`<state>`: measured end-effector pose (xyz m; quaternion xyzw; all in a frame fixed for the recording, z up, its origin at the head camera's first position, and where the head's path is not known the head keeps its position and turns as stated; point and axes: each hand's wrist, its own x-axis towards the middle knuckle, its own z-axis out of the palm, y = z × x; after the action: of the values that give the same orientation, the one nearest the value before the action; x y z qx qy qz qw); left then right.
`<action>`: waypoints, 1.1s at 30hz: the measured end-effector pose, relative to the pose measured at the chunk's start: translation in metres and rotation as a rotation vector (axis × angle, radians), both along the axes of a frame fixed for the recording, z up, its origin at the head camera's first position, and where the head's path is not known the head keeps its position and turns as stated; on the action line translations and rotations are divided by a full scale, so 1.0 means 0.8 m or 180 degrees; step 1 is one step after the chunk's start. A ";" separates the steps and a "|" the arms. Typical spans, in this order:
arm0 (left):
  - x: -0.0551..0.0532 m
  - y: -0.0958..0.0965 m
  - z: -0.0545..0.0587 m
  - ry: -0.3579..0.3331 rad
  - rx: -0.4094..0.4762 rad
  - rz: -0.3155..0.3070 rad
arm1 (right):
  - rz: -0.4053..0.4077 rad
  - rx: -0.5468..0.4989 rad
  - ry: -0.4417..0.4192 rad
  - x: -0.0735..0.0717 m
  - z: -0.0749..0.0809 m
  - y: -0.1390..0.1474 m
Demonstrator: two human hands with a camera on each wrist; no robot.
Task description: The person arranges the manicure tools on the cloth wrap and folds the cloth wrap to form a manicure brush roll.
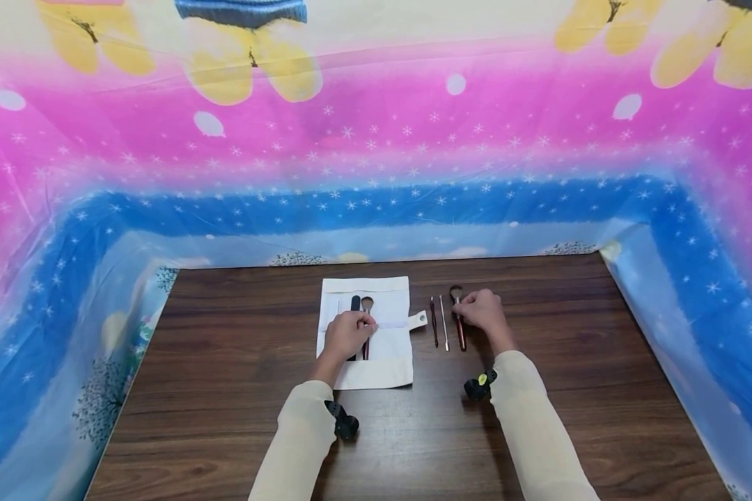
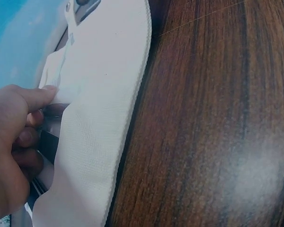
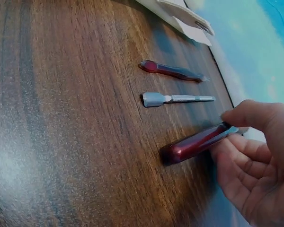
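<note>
A white fabric pouch [image 1: 395, 348] lies unfolded on the table, holding a black nail file [image 1: 355, 303] and a makeup brush [image 1: 367, 305] side by side. Over its middle, my left hand [image 1: 349, 334] pinches the pouch's white fabric [image 2: 68, 94] between thumb and curled fingers, hiding part of the file and brush. My right hand [image 1: 484, 310] grips a second makeup brush [image 1: 460, 334] at the upper part of its glossy dark red handle [image 3: 194, 145]. Left of that hand lie a slim metal cuticle pusher [image 3: 180, 98] and a thin dark red tool [image 3: 173, 71].
A short strap with a snap [image 1: 418, 320] sticks out from the pouch's right side. The brown wood-grain table [image 1: 225, 417] ends at a patterned pink and blue cloth [image 1: 376, 202] hanging around its back and sides.
</note>
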<state>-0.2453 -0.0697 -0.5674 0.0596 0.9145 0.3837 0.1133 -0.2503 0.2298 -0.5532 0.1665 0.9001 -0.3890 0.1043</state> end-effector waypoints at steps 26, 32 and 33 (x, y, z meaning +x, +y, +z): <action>-0.002 -0.013 0.000 0.0006 0.0057 -0.0165 | -0.0079 -0.1124 0.0529 -0.019 0.024 -0.027; -0.001 -0.014 0.000 -0.0024 0.0089 -0.0154 | 0.0106 -0.1414 0.0629 -0.023 0.029 -0.049; -0.001 -0.014 0.000 -0.0022 0.0094 -0.0155 | 0.0143 -0.1446 0.0630 -0.023 0.029 -0.052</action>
<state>-0.2457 -0.0808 -0.5674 0.0822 0.9067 0.3945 0.1250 -0.2689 0.1879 -0.5299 0.0798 0.7988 -0.5933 0.0590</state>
